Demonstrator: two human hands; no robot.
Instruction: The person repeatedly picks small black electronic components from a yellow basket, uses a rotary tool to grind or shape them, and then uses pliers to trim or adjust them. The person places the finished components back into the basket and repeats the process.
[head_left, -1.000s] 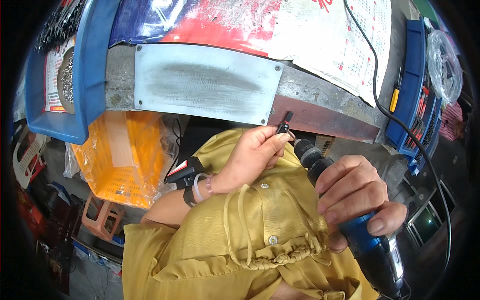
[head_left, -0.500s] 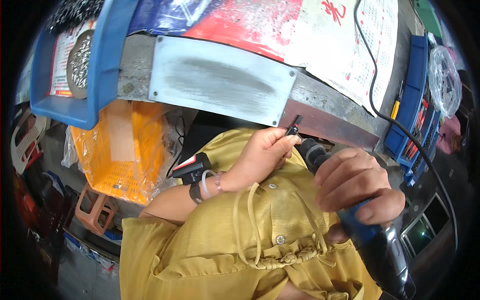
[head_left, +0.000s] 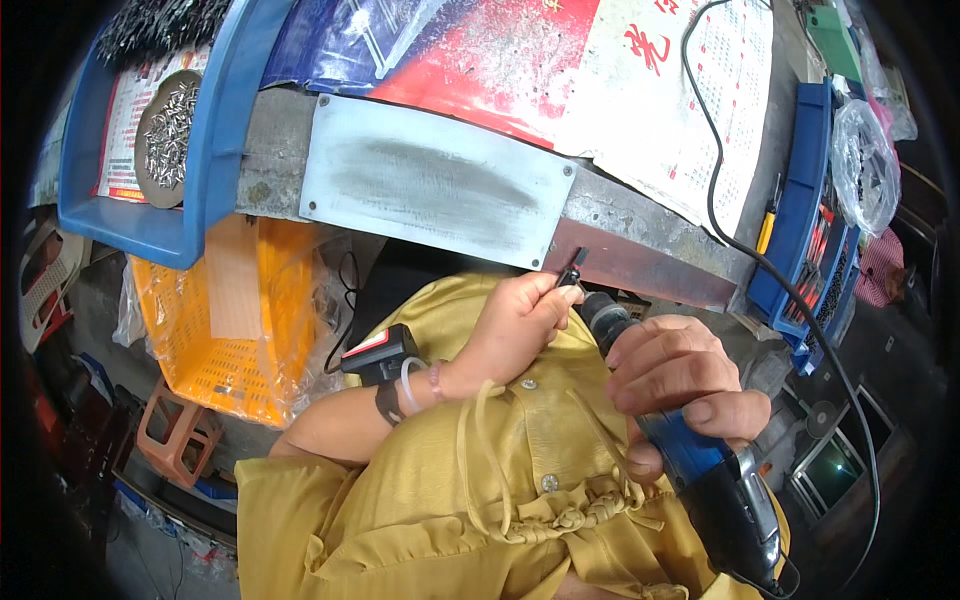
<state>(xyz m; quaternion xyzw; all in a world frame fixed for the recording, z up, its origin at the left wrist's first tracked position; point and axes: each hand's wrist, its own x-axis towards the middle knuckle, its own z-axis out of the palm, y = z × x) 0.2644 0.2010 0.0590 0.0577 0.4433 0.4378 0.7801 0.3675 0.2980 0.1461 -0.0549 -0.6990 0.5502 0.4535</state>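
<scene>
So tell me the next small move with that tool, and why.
Probably bring the small black piece pinched in the left hand down onto the nose of the blue power tool gripped by the right hand: it sits just above the tip, not yet touching.

I'm looking at a workshop: blue parts bins [head_left: 150, 215], a dish of screws [head_left: 170, 135], a scuffed metal tabletop [head_left: 640, 215].

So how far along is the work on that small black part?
In hand: left hand pinches the small black part at the rotary tool tip; right hand grips it. Done: nothing visibly finished. Left: metal pieces wait in the blue tray.
</scene>
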